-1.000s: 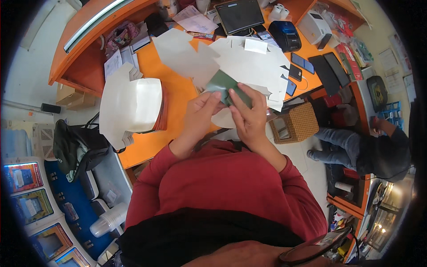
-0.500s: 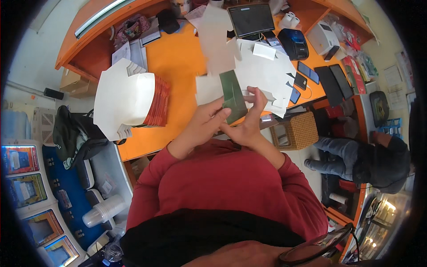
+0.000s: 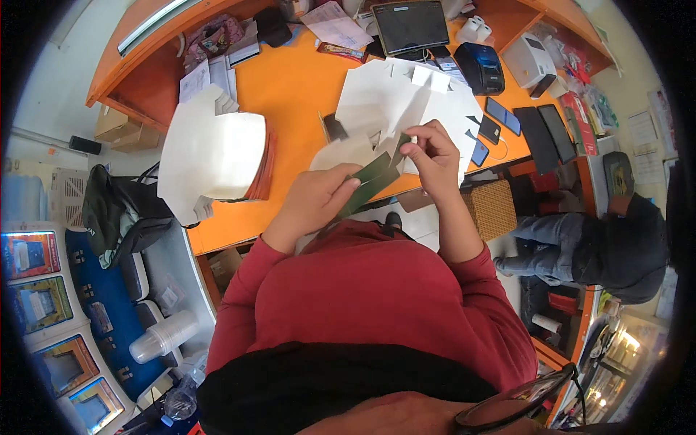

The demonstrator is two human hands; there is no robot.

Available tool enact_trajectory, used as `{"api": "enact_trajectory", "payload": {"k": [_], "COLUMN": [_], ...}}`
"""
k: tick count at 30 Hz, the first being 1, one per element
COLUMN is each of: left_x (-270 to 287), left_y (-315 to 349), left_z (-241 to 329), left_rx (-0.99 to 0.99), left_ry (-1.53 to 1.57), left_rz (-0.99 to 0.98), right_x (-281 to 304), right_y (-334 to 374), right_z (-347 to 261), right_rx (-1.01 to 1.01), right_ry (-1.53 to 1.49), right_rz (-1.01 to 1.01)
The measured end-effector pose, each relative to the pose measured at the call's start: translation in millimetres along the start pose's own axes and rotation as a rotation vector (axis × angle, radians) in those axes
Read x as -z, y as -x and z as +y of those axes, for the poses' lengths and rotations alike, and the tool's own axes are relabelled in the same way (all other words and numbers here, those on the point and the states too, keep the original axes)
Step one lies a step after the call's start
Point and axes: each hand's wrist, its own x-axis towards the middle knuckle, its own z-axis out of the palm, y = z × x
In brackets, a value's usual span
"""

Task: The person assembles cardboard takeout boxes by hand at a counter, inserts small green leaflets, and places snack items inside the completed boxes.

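A cardboard carton blank [image 3: 368,181], green on its outer side and white inside, is in both my hands above the desk's near edge. My left hand [image 3: 312,197] is closed on its green panel, thumb on top. At its other end my right hand [image 3: 435,154] pinches a narrow green flap between thumb and fingers. The blank's white parts are blurred by motion. Beyond it lies a pile of flat white carton blanks [image 3: 373,94]. A nested stack of folded cartons [image 3: 214,148], white inside and red outside, stands to the left.
The orange desk [image 3: 283,94] holds a dark monitor [image 3: 412,27], a black receipt printer [image 3: 480,70] and phones [image 3: 502,117] at the right. A wicker basket [image 3: 494,209] sits beside the desk's near edge. Another person [image 3: 616,250] stands at the right.
The blank's tall white part has swung down from upright, uncovering papers behind. My right hand has moved right and up and now pinches the flap. My left hand has shifted slightly left.
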Motion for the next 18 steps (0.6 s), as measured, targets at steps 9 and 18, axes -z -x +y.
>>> {"api": "enact_trajectory", "payload": {"k": [9,18], "left_x": [-14,-15], "left_y": [-6,-1], "left_z": [-8,-15], "left_rx": [0.028,0.056], "left_ry": [-0.042,0.117], "left_rz": [-0.069,0.03], "right_x": [-15,-6], "right_y": [15,27], "right_z": [-6,34], "right_rx": [0.386,-0.158], "right_ry": [0.257,-0.097], "right_rz": [-0.204,0.134]}}
